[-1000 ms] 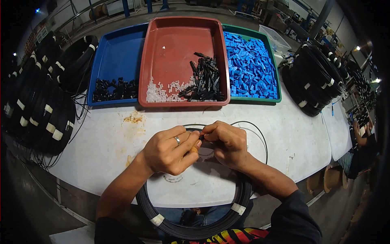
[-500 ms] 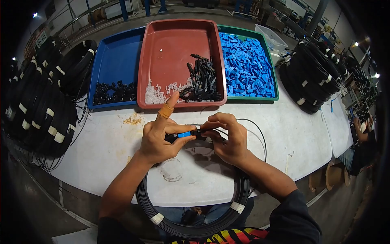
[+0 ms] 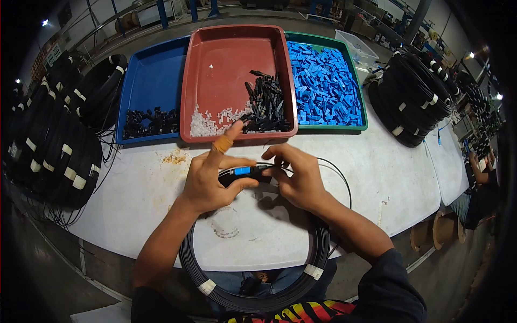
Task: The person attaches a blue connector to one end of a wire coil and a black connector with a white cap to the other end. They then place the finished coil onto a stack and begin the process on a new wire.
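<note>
pinching blue connector (image 3: pixel 243 171) between left hand (image 3: pixel 211 180) thumb and fingers, above white table (image 3: pixel 134 188) | right hand (image 3: pixel 297 177) fingers closed on black cable (image 3: pixel 264 171) at connector's end | red tray (image 3: pixel 237 54) beyond | no readable writing

A small blue connector (image 3: pixel 243 170) sits on the end of a thin black cable (image 3: pixel 334 172) — it lies sideways, held up just over the white table (image 3: pixel 134 194), near its middle. The cable loops round into a big black coil (image 3: pixel 253 293) hanging over the table's front edge.
</note>
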A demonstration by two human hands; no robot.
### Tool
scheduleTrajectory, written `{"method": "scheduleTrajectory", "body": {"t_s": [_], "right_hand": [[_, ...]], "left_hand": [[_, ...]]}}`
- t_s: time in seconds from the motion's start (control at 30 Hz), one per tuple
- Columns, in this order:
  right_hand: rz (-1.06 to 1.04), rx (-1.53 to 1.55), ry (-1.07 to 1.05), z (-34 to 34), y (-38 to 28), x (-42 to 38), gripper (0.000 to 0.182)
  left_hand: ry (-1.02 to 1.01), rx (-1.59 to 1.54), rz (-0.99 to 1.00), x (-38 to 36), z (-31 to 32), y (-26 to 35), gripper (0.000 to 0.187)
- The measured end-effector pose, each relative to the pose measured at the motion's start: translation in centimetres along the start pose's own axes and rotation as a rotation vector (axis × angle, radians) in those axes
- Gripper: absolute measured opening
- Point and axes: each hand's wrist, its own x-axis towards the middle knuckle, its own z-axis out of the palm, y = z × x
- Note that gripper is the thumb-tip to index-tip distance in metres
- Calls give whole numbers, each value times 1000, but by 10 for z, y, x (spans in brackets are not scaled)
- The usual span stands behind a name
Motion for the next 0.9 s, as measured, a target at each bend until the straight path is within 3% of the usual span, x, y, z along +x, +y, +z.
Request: {"method": "scheduleTrajectory", "body": {"t_s": [0.1,0.17,0.2,0.23,0.27,0.3,0.37,0.43,0.5,0.57,0.6,0.63,0.67,0.8,0.9], "right_hand": [[-123,-99,87,-16,9,10,17],[-21,-62,97,-35,20,18,11],[-98,-129,172,-40,34,22,10],[86,-115,142,-49,28,23,11],[206,-121,75,-56,25,25,12],[325,-126,9,-62,24,27,14],[215,-109,-87,-56,36,22,19],[144,-129,-168,-43,36,18,24],[105,-175,-200,-31,20,17,25],[167,-147,-256,-23,15,14,33],[76,-192,-322,-20,14,12,41],[-22,-237,-391,-16,12,11,50],[36,-231,-440,-13,9,8,61],[64,-247,-445,-5,8,10,59],[185,-222,-435,-7,-1,15,47]], "left_hand": [[13,-94,-131,7,-17,8,103],[30,22,-189,10,-35,10,103],[85,0,-230,3,-42,7,94],[150,-94,-326,-3,-49,21,81],[172,5,-343,-14,-58,33,76],[193,106,-359,-30,-65,44,71],[293,146,-551,-82,-70,65,59],[482,212,-592,-136,-62,88,50],[630,295,-656,-216,-51,89,53],[734,-192,-850,-215,-29,132,67],[743,-186,-854,-210,-17,143,67],[843,-371,-897,-207,-5,154,75],[944,-559,-931,-206,2,162,82],[787,-450,-941,-201,9,178,90],[857,-968,-1029,-196,15,188,85]]}}
